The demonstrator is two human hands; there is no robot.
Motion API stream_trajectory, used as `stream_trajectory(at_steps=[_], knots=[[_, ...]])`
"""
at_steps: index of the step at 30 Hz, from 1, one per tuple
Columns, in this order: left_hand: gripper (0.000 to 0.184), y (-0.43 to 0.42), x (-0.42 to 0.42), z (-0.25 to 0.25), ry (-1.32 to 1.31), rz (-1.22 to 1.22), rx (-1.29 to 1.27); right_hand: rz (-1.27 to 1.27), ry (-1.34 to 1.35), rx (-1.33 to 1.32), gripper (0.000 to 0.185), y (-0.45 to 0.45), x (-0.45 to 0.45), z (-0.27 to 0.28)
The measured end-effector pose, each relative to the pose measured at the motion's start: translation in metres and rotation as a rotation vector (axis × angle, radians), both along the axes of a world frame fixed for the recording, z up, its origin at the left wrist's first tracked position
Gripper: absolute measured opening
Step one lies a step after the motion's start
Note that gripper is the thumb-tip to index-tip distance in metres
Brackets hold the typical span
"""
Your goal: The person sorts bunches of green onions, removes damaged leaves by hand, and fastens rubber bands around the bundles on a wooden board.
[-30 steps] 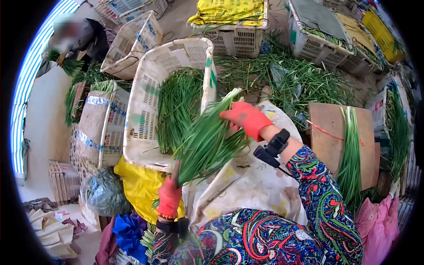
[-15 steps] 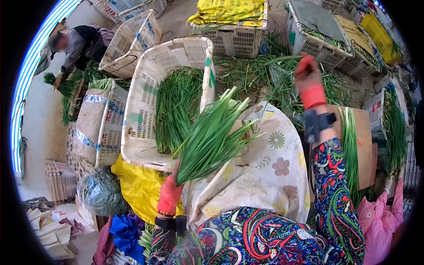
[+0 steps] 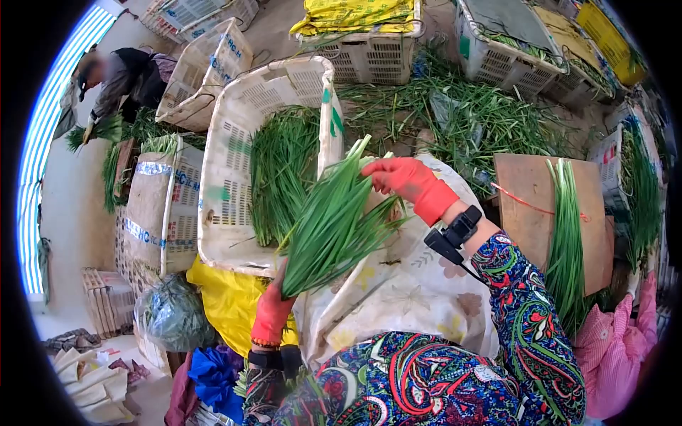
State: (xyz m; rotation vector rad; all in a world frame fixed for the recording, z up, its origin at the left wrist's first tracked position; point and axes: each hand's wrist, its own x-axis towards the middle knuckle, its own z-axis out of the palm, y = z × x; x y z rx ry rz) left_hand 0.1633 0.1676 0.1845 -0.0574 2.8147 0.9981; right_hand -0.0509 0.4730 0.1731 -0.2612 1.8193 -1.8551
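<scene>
My left hand (image 3: 272, 316), in a red glove, is closed round the leafy end of a bunch of garlic chives (image 3: 330, 224). The pale stem ends point up and away from me. At those stems my right hand (image 3: 405, 183), also red-gloved, has its fingers bent in a pinch on the chives' edge; the fingertips are partly hidden. Beneath the bunch, a flower-printed cloth (image 3: 405, 305) covers my lap. A white plastic crate (image 3: 213, 238) stands just beyond my left hand, with more chives (image 3: 280, 177) lying inside.
On the right, a bundle of chives (image 3: 565, 241) lies on a brown board (image 3: 522, 213) beside a red tie (image 3: 529, 202). Loose leaves (image 3: 476, 128) litter the floor ahead. Filled crates (image 3: 369, 57) stand at the back. Another person (image 3: 128, 78) bends over greens at far left.
My right hand has come down and left from above the board to the stem ends of the bunch. My left hand keeps its hold, nearly still.
</scene>
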Motion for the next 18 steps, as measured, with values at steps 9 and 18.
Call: stream_trajectory(at_steps=[9, 18], knots=[[0.072, -0.005, 0.003, -0.008, 0.001, 0.003, 0.009, -0.981, -0.3, -0.708, 0.019, 0.047, -0.013, 0.01], [0.077, 0.009, 0.006, 0.012, 0.022, 0.006, -0.398, -0.922, -1.02, -0.795, 0.044, -0.006, 0.106, -0.127]])
